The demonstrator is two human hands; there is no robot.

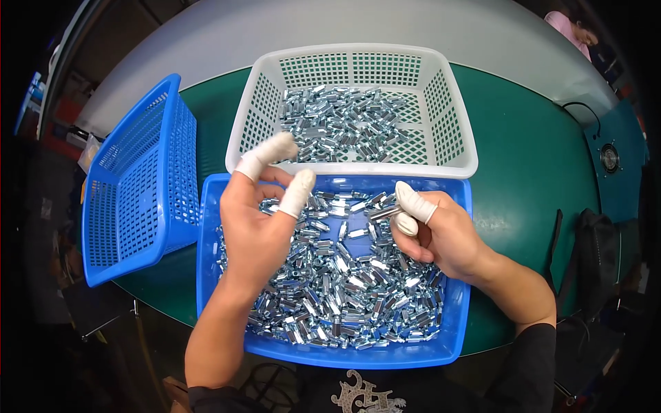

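My right hand (444, 230), with white finger cots on thumb and forefinger, pinches a shiny metal hex standoff (381, 213) above the right side of a blue tray (344, 356). Across from it, my left hand (255, 220) is raised over the tray's left side. Its capped thumb and forefinger are spread apart, and no part shows between them. Many loose metal hex standoffs (358, 289) cover most of the tray's bottom. Just behind the tray stands a white perforated basket (351, 168), with more such standoffs (337, 124) heaped toward its left and middle.
A blue perforated basket (182, 158) stands tilted at the left edge of the green tabletop (509, 172). A teal box with a round fan (609, 158) and a cable is at the right, above a dark bag (595, 255). Another person (571, 31) is at the far right.
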